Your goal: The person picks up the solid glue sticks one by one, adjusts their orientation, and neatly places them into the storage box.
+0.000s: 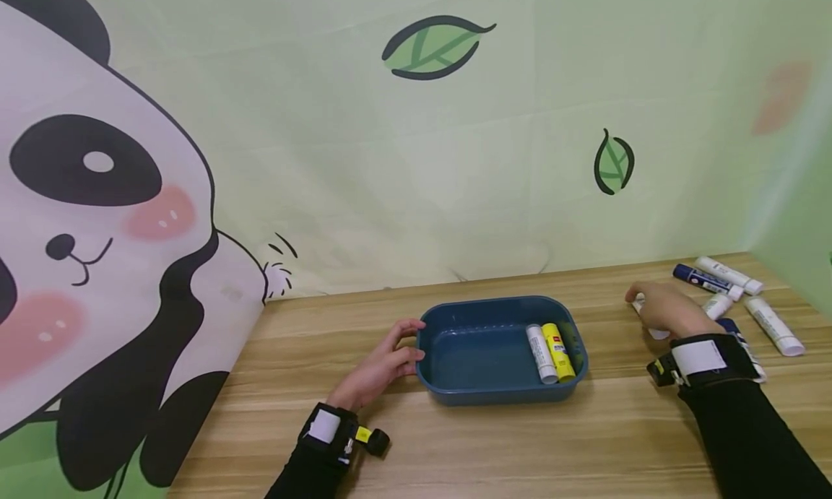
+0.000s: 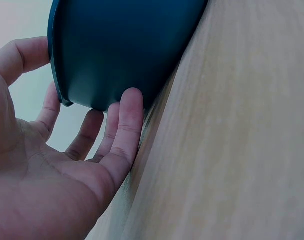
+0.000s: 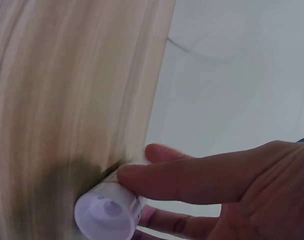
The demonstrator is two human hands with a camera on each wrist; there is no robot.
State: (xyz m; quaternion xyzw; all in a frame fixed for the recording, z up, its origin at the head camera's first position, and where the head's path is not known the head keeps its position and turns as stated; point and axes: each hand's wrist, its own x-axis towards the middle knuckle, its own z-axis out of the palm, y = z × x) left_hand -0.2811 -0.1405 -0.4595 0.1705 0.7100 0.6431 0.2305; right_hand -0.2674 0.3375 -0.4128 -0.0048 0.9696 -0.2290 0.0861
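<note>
On the wooden table sits a dark blue basin (image 1: 481, 396) holding a white glue stick (image 1: 541, 353) and a yellow glue stick (image 1: 558, 351) side by side at its right end. My left hand (image 1: 380, 369) touches the basin's left end; in the left wrist view its fingers spread along the outer wall (image 2: 117, 45). Right of the basin, my right hand (image 1: 672, 311) pinches a white glue stick (image 3: 106, 212) between thumb and fingers, close over the tabletop. The palm partly hides that stick in the head view.
Several more sticks lie by the right wrist: a dark blue one (image 1: 705, 279) beside a white one (image 1: 729, 274), a short-looking white one (image 1: 718, 305), a white one (image 1: 775, 327), and a blue-and-white one (image 1: 741, 340) partly behind the sleeve. A printed cloth backdrop (image 1: 390, 196) rises behind the table.
</note>
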